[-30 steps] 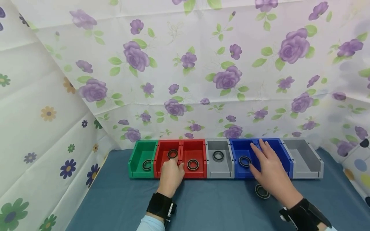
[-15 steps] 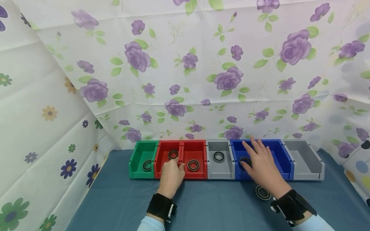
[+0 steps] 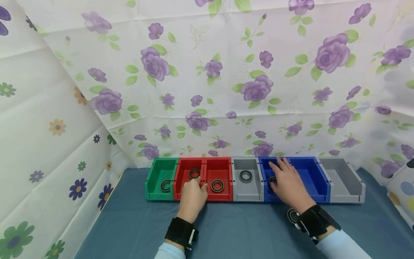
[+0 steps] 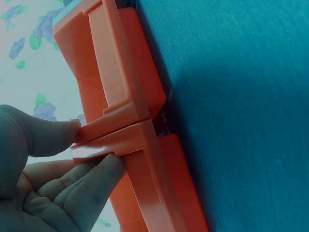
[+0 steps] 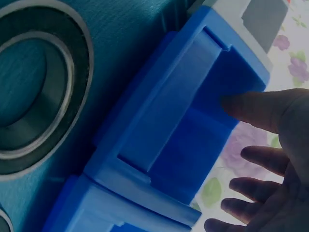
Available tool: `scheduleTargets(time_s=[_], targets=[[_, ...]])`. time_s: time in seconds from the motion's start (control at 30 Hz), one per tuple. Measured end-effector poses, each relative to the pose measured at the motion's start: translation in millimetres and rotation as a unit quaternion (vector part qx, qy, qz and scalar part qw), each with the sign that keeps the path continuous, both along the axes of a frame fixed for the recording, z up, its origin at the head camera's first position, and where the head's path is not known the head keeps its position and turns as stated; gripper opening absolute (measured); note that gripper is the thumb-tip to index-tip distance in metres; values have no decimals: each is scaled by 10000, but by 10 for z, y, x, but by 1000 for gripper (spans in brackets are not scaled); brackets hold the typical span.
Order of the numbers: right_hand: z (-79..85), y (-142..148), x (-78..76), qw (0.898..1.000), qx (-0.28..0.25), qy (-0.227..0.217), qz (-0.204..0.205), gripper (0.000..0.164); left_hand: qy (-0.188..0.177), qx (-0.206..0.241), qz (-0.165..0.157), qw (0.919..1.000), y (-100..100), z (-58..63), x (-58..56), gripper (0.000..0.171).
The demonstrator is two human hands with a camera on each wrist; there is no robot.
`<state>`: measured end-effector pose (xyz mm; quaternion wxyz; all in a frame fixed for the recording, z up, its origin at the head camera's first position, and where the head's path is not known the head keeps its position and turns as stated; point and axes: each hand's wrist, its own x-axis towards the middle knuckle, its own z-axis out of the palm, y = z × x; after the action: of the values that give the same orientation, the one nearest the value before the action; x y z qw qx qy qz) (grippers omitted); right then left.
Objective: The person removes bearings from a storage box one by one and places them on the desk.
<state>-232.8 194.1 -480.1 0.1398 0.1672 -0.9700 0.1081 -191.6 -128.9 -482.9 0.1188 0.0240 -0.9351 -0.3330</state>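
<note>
My left hand point(image 3: 193, 198) pinches the adjoining side walls of the left red bin point(image 3: 181, 196) and the right red bin point(image 3: 223, 163), the thumb on one side and the fingers on the other. One ring-shaped bearing point(image 3: 194, 173) lies in the left red bin, another bearing point(image 3: 217, 186) in the right one. Over the left blue bin point(image 3: 266, 165) hovers my right hand point(image 3: 290, 187), fingers straight and spread, holding nothing. It partly covers a bearing point(image 3: 272, 179) in that bin. A bearing point(image 5: 81, 72) lies on the cloth near my right wrist.
The bins stand in a row against a floral curtain point(image 3: 200, 72). A green bin point(image 3: 158, 169) and a grey bin point(image 3: 247, 165) each hold a bearing. A second blue bin point(image 3: 305, 172) and a grey bin point(image 3: 339, 176) stand at the right. Blue cloth point(image 3: 239, 230) covers the table.
My right hand has moved left, from between the two blue bins to over the left one, covering more of its bearing. The left hand stays in place.
</note>
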Motion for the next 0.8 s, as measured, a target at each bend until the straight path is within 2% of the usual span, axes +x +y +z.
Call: scheduleTargets(time_s=[0.23,0.5,0.8], targets=[[-40,-53,-15,9993,141,-348,4,66,97,-70,-31,9999,2,0,2,42],[-79,-101,-13,9966,57,-812,-126,58,143,-82,-19,9999,4,-6,-4,42],[-129,-152,-45,9938,-31,-1063,-339,52,168,-160,3,9997,5,0,7,42]])
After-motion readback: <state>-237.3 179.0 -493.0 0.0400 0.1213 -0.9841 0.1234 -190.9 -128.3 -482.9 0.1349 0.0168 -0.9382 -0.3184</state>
